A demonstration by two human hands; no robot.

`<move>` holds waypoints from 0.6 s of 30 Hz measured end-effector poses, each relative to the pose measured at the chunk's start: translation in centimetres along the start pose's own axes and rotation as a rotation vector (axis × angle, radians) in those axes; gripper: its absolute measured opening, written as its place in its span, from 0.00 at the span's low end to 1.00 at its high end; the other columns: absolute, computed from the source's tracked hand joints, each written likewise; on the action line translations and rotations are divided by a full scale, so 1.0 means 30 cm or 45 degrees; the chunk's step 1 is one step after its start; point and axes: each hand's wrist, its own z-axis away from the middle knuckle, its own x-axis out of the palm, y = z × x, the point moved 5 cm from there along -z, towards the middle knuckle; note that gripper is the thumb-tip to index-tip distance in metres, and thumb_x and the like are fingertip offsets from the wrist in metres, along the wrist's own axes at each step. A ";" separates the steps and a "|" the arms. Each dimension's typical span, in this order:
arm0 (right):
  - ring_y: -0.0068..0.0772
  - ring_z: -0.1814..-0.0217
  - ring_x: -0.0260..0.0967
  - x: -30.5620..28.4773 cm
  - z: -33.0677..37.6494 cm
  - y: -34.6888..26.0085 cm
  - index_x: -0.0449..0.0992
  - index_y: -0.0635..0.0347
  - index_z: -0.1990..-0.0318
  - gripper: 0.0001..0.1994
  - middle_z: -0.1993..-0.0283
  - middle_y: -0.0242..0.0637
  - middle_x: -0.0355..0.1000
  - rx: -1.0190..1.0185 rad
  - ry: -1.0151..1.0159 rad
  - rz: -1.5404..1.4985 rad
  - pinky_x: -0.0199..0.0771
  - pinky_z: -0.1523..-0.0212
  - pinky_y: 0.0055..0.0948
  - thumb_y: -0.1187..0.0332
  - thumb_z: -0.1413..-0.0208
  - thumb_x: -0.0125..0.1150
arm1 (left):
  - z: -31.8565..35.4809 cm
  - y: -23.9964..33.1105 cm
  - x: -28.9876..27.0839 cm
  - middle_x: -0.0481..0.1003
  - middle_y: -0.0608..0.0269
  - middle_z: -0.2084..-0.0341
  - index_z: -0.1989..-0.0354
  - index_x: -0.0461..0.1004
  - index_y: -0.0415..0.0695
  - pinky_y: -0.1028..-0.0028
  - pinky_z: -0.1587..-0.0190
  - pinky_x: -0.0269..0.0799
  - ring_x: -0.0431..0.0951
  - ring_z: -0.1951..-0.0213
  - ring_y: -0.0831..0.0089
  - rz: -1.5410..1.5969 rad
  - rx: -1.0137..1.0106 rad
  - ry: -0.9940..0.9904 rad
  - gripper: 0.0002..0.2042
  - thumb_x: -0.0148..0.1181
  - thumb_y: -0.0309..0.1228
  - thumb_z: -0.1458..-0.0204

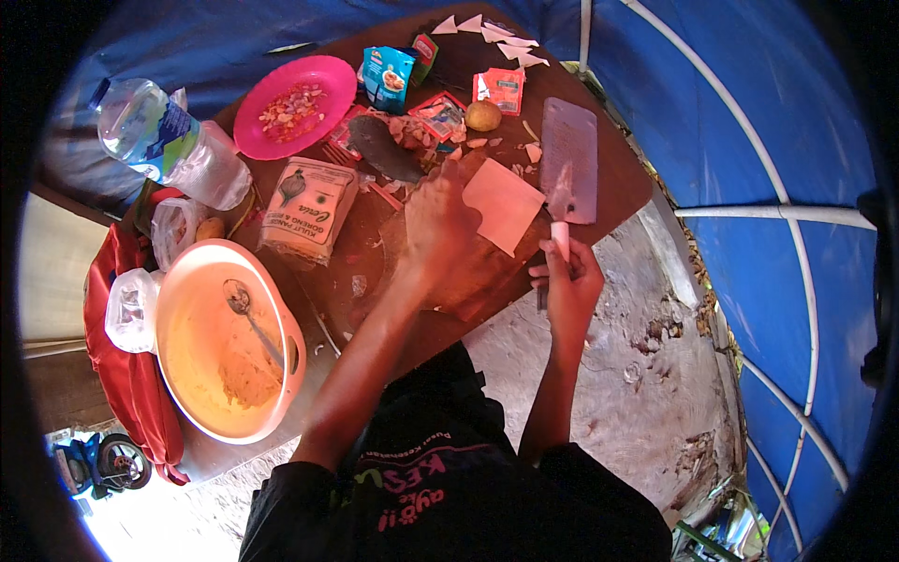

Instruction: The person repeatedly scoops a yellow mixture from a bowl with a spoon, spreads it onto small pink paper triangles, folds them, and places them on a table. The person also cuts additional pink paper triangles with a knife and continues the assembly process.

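My left hand (pixel 438 211) is over the brown board (pixel 459 272), at the left edge of a pale, thin square wrapper sheet (pixel 506 208); its fingers are blurred and partly hidden. In my right hand (pixel 571 286), right of the sheet, is a white-handled tool (pixel 560 242). The tool's pale, pointed head lies over the lower end of a flat purple-grey rectangular slab (pixel 569 140), and I cannot make out its kind. Just beyond my left hand lies a dark grey stone pestle (pixel 384 150). Several folded white triangles (pixel 506 39) sit at the table's far edge.
Left of my hands lies a plastic pack of wrappers (pixel 307 211). Beyond it are a pink plate (pixel 248 131) with chopped bits, packets (pixel 388 77) and a round brown potato-like item (pixel 483 115). A large water bottle (pixel 178 145) and a basin (pixel 187 365) holding a spoon stand left.
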 end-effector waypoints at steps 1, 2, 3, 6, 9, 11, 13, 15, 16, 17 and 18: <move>0.24 0.73 0.77 0.010 -0.004 0.002 0.74 0.68 0.50 0.14 0.65 0.37 0.78 -0.018 -0.016 -0.075 0.76 0.75 0.22 0.67 0.36 0.64 | -0.007 -0.014 0.006 0.79 0.42 0.68 0.52 0.72 0.32 0.53 0.58 0.76 0.80 0.60 0.43 0.037 -0.074 -0.071 0.24 0.66 0.26 0.61; 0.24 0.72 0.78 0.027 -0.005 0.008 0.73 0.68 0.50 0.13 0.64 0.37 0.78 -0.025 -0.005 -0.147 0.77 0.75 0.22 0.68 0.36 0.63 | -0.012 -0.021 0.011 0.79 0.42 0.70 0.54 0.73 0.32 0.53 0.59 0.76 0.80 0.62 0.43 0.079 -0.131 -0.119 0.22 0.65 0.26 0.61; 0.25 0.72 0.78 0.043 -0.005 0.013 0.73 0.67 0.50 0.13 0.64 0.38 0.78 -0.033 0.004 -0.223 0.77 0.74 0.22 0.68 0.36 0.63 | -0.018 -0.019 0.010 0.79 0.43 0.72 0.58 0.74 0.33 0.53 0.60 0.76 0.80 0.64 0.43 0.060 -0.136 -0.118 0.19 0.65 0.27 0.60; 0.27 0.69 0.79 0.074 -0.001 0.016 0.71 0.68 0.49 0.13 0.56 0.42 0.79 -0.028 -0.018 -0.183 0.79 0.71 0.22 0.68 0.34 0.60 | -0.037 -0.007 0.000 0.79 0.45 0.77 0.70 0.76 0.35 0.53 0.63 0.76 0.80 0.69 0.44 0.024 -0.139 -0.125 0.12 0.66 0.30 0.60; 0.28 0.68 0.79 0.090 0.013 0.008 0.71 0.68 0.48 0.14 0.52 0.44 0.80 -0.003 -0.089 -0.138 0.79 0.70 0.23 0.67 0.34 0.60 | -0.031 -0.006 -0.016 0.78 0.47 0.80 0.78 0.76 0.37 0.52 0.65 0.75 0.80 0.71 0.44 0.017 -0.186 -0.190 0.09 0.66 0.31 0.60; 0.27 0.68 0.79 0.096 0.037 -0.002 0.71 0.68 0.48 0.14 0.56 0.42 0.79 0.017 -0.180 -0.096 0.79 0.70 0.23 0.68 0.35 0.61 | 0.017 -0.013 -0.071 0.76 0.48 0.84 0.80 0.76 0.38 0.52 0.67 0.74 0.79 0.73 0.44 0.001 -0.164 -0.097 0.09 0.67 0.31 0.61; 0.25 0.68 0.79 0.104 0.061 -0.019 0.72 0.67 0.48 0.14 0.63 0.38 0.78 0.006 -0.279 -0.065 0.80 0.69 0.23 0.70 0.36 0.63 | 0.088 -0.064 -0.121 0.79 0.47 0.74 0.73 0.78 0.38 0.53 0.62 0.74 0.80 0.66 0.46 -0.155 -0.346 -0.267 0.11 0.68 0.34 0.58; 0.26 0.67 0.79 0.105 0.084 -0.038 0.72 0.67 0.46 0.15 0.61 0.39 0.78 -0.037 -0.210 -0.130 0.81 0.67 0.23 0.72 0.37 0.64 | 0.127 -0.075 -0.179 0.79 0.47 0.62 0.64 0.78 0.39 0.53 0.56 0.72 0.78 0.57 0.48 -0.264 -0.319 -0.130 0.15 0.68 0.37 0.55; 0.28 0.66 0.79 0.103 0.089 -0.046 0.72 0.67 0.46 0.16 0.60 0.41 0.79 -0.031 -0.194 -0.132 0.81 0.66 0.25 0.73 0.38 0.65 | 0.165 -0.056 -0.212 0.77 0.48 0.55 0.58 0.77 0.39 0.52 0.52 0.70 0.76 0.52 0.49 -0.297 -0.223 0.056 0.18 0.67 0.38 0.53; 0.29 0.66 0.80 0.104 0.093 -0.055 0.71 0.67 0.44 0.17 0.61 0.43 0.79 -0.031 -0.219 -0.183 0.82 0.66 0.25 0.72 0.38 0.65 | 0.203 -0.030 -0.235 0.75 0.48 0.48 0.52 0.76 0.40 0.52 0.49 0.69 0.74 0.46 0.50 -0.340 -0.113 0.230 0.21 0.67 0.40 0.51; 0.30 0.66 0.80 0.104 0.092 -0.062 0.71 0.67 0.42 0.18 0.61 0.43 0.80 -0.009 -0.242 -0.195 0.82 0.66 0.25 0.72 0.37 0.64 | 0.225 -0.031 -0.219 0.62 0.51 0.33 0.37 0.66 0.42 0.52 0.36 0.59 0.61 0.33 0.52 -0.260 -0.126 0.095 0.30 0.64 0.42 0.47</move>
